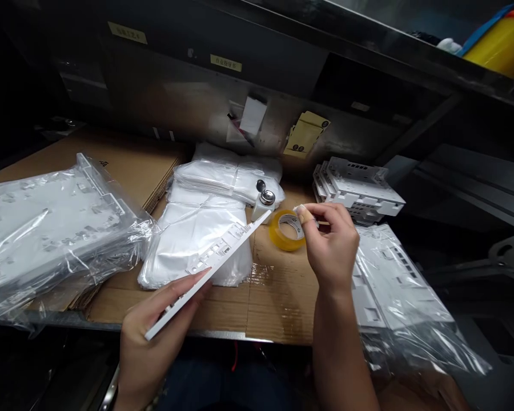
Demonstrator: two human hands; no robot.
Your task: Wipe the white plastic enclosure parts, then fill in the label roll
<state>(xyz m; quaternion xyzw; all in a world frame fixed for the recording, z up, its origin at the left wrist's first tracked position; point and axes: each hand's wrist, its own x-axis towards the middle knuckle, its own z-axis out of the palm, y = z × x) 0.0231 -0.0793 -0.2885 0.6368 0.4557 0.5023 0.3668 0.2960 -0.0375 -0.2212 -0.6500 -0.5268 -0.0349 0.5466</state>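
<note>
My left hand (158, 325) grips a white moulded plastic panel (214, 265) by its lower end. The panel is tilted, its thin edge toward me and slots showing along its far side. My right hand (332, 240) is closed in a pinch on a small white scrap (300, 210), cloth or tissue; most of it is hidden by the fingers. Just left of that hand a roll of yellow tape (278, 234) lies on the cardboard. Behind the panel's upper end stands a small white pump bottle (263, 206) with its metal lid flipped up.
Stacked plastic bags (188, 228) lie behind the panel. Bagged white panels (47, 228) sit at left on flattened cardboard (124, 162). At right are stacked white parts (360, 188) and another bagged panel (406, 285). A metal shelf edge (368, 45) overhangs the bench.
</note>
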